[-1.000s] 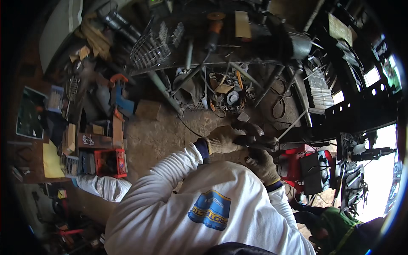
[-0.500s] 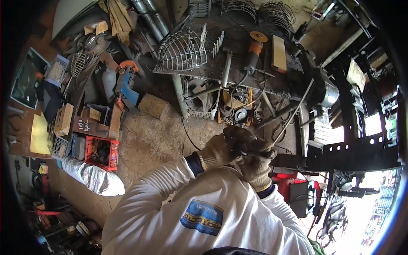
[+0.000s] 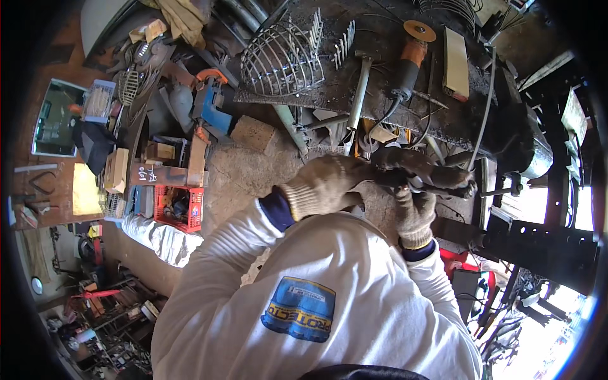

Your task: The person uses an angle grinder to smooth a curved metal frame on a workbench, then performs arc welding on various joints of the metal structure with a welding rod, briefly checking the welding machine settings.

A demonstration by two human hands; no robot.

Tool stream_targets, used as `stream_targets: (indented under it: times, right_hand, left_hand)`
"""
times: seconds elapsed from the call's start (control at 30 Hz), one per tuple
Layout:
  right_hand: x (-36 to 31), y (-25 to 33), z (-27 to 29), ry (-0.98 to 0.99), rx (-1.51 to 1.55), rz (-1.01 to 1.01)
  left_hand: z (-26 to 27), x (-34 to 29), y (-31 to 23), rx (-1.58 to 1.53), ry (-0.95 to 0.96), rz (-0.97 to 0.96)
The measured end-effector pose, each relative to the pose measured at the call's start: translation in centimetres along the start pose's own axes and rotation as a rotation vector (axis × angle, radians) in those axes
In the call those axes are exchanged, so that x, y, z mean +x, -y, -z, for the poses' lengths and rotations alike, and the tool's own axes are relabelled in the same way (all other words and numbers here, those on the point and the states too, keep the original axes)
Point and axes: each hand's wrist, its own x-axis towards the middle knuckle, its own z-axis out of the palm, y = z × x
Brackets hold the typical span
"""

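Observation:
Both my hands wear knitted gloves, blackened at the fingers, and are close together in front of my white-sleeved body. My left hand (image 3: 361, 174) reaches across to the right, its fingers bent. A thin, slightly curved metal rod (image 3: 485, 107) rises from the dark fingertips, which appear closed around its lower end. Just below, my right hand (image 3: 415, 212) has its fingers curled up against the dark shape between the gloves. What the right fingers hold is hidden by dirt and shadow. Ahead is a dark workbench (image 3: 380, 95).
On the bench lie an angle grinder (image 3: 410, 60), a curved metal-bar cage (image 3: 282, 63), a pale bar (image 3: 455, 63) and a toothed metal strip (image 3: 344, 44). A red crate (image 3: 179, 208), a blue clamp-like tool (image 3: 212, 107) and a brick-like block (image 3: 253, 133) are at left. A cord hangs below the grinder.
The view has shifted, bringing the bench lower and further right. My hands have moved forward and right, taking the rod along; it now stands steeper. My left arm reaches further across.

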Motion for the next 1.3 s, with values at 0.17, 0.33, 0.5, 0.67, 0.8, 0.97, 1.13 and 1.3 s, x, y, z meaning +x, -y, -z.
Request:
stream_targets:
  times: [0.17,0.33,0.5,0.67,0.8,0.97,1.13,1.3]
  right_hand:
    - [0.7,-0.3,2.5,-0.074,-0.1,0.084]
    - [-1.5,-1.7,0.3,-0.329,-0.128,0.037]
    - [-4.9,-3.8,-5.6,-0.559,-0.562,0.092]
    - [-4.6,-2.6,-13.0,-0.723,-0.355,-0.057]
    - [-5.9,-4.0,-14.4,-0.692,-0.285,-0.094]
    - [-5.2,-3.8,-13.6,-0.694,-0.298,-0.096]
    - [-2.3,0.4,-10.9,-0.527,-0.331,-0.118]
    - [-4.2,-1.5,-9.4,-0.777,-0.296,0.014]
  left_hand:
    - [3.0,-2.2,8.2,-0.191,-0.288,-0.056]
    - [9.8,1.6,18.1,-0.196,-0.609,0.084]
    - [11.6,6.0,28.1,0.214,-0.711,-0.098]
    - [12.5,10.7,27.6,0.167,-0.672,-0.316]
    - [13.2,13.4,28.4,0.21,-0.403,-0.341]
    - [12.4,15.6,30.7,0.369,-0.207,-0.247]
    - [14.2,14.4,31.5,0.284,-0.268,-0.39]
    - [17.3,8.6,29.8,0.221,-0.398,-0.439]
